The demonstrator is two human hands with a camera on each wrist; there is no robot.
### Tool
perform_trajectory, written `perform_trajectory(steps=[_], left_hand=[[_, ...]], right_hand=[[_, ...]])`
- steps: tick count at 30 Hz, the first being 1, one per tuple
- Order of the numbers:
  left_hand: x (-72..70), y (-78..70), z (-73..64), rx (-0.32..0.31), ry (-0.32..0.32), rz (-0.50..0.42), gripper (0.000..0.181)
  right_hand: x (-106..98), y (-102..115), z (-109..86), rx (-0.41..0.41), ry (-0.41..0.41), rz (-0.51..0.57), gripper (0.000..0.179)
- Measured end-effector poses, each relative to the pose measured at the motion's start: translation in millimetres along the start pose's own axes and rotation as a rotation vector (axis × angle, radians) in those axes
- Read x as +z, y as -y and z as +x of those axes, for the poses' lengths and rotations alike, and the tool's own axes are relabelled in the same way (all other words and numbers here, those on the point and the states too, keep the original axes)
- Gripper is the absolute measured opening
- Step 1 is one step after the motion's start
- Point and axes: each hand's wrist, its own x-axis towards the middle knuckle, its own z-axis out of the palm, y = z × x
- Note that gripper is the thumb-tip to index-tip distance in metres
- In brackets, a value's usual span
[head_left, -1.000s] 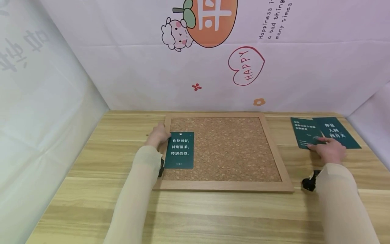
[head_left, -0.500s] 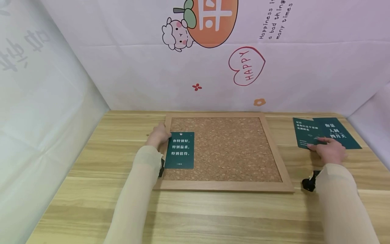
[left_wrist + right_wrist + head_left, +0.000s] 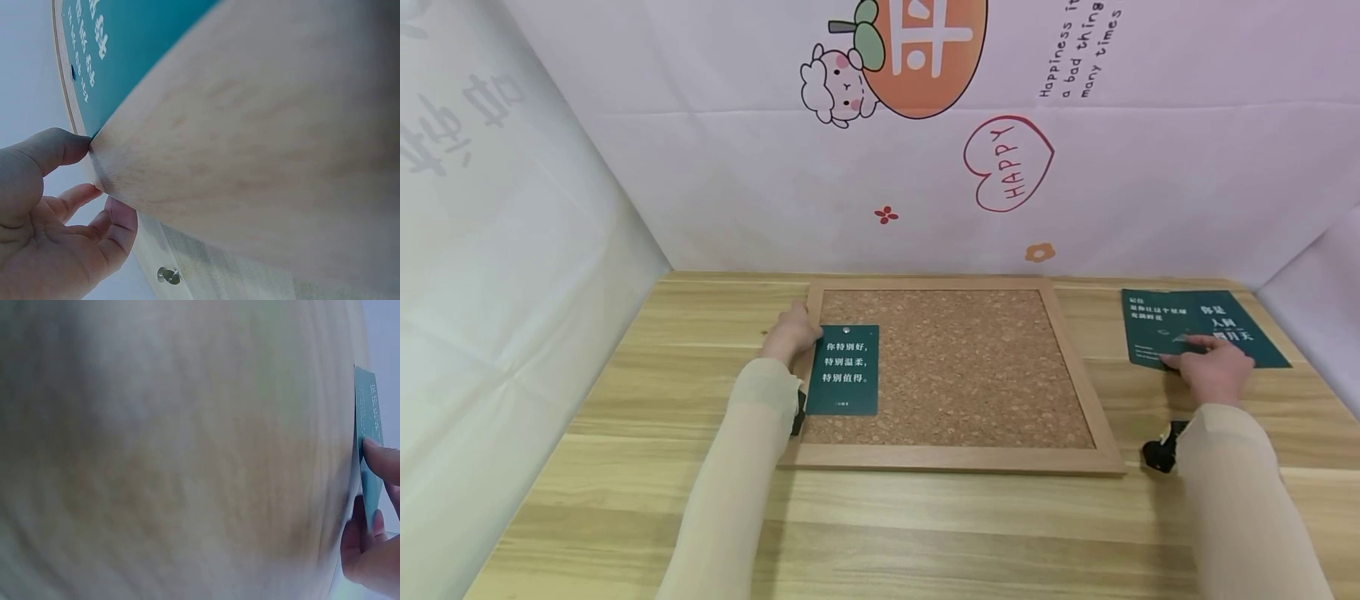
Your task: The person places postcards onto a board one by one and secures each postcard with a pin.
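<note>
A wood-framed cork board (image 3: 985,367) lies on the table. On its left side is a dark green card (image 3: 842,392) with white characters and a silver thumbtack (image 3: 846,330) at its top. My left hand (image 3: 790,333) holds the frame's left edge, its thumb on top by the card in the left wrist view and fingers at the outer side. To the right of the board, my right hand (image 3: 1213,367) pinches a second green card (image 3: 1153,329), thumb above and fingers at the underside in the right wrist view. This card overlaps a third green card (image 3: 1251,333).
Metal thumbtacks (image 3: 169,275) lie on the wooden table (image 3: 925,533) left of the board. A printed white cloth (image 3: 737,183) stands behind the table, with white sheets at both sides. Black wrist cameras (image 3: 1161,454) sit by the sleeves.
The card in my right hand has shifted slightly right and turned, and the gap between it and the third card has closed. My left hand and the board stay put.
</note>
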Motion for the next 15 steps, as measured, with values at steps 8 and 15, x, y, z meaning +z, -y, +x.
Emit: perform_trajectory(steps=[8, 15], left_hand=[[0.2, -0.2, 0.5, -0.007, 0.007, -0.009, 0.053], [-1.0, -0.8, 0.2, -0.007, 0.008, 0.0, 0.053]], right_hand=[[0, 8, -3.5, 0.007, -0.004, 0.1, 0.06], [-2, 19, -5.1, 0.015, 0.083, 0.148, 0.061]])
